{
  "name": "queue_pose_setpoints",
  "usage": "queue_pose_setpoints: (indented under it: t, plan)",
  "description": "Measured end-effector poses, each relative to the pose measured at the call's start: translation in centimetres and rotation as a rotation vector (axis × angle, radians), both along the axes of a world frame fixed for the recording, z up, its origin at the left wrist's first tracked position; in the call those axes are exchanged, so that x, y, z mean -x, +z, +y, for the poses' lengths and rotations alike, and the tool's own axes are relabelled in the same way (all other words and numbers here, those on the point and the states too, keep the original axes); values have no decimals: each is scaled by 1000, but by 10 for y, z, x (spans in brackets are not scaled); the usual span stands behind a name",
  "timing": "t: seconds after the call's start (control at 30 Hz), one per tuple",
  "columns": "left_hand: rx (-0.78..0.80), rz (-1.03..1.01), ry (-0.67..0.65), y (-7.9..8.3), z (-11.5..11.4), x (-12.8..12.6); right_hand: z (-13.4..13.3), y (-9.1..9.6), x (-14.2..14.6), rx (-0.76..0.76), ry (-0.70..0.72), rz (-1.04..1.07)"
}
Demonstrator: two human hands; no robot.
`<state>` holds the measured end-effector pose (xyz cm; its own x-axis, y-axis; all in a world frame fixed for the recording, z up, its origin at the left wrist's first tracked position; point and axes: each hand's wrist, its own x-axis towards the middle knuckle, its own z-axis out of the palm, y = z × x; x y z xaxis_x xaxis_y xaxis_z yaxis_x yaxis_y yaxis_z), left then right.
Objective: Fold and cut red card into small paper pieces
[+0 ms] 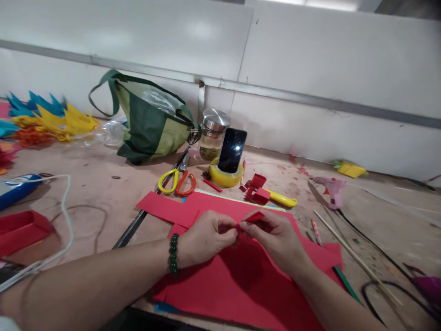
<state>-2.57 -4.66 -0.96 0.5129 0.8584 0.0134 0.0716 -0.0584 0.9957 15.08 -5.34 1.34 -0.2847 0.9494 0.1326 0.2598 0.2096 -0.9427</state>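
Two hands, left (206, 236) and right (275, 236), pinching red paper strip (253, 217) (fingertips closed)

A small red paper piece (251, 217) is being shown over red paper sheets (241, 276); a dark green bead bracelet (173, 253) is being worn; yellow-and-orange scissors (176, 181), a green bag (146, 122) far left, a pink glue gun (331, 189) right.

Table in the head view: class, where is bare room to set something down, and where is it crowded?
Bare table lies between the green bag, scissors and white cord. Crowded: around the phone, tape roll and glue gun.
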Motion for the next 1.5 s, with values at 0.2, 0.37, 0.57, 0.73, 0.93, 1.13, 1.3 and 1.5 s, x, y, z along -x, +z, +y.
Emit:
queue_pose_setpoints:
  t: [0.2, 0.37, 0.57, 0.73, 0.93, 1.13, 1.3, 1.5]
  plan:
    - [-9, -24, 22, 1, 0, 0, -3, -1, 2, -114, -86, -64]
    - [-48, 10, 39, 5, 0, 1, -5, 0, 2, -352, -96, -179]
    - [-36, -32, 60, 11, -4, 2, -12, 0, 0, -736, -49, -336]
    - [21, -123, 75, 15, -7, 2, -23, 0, -5, -1066, 84, -605]
    - [197, -257, 106, 12, -7, -2, -22, -7, -9, -1167, 88, -670]
    - [357, -423, 115, 15, -10, -5, -20, -4, -10, -1189, 97, -679]
    - [363, -479, 80, 15, -11, -4, -20, 1, -6, -1201, 58, -726]
    - [97, -286, 95, 11, -6, -3, -21, 4, -4, -1037, 55, -592]
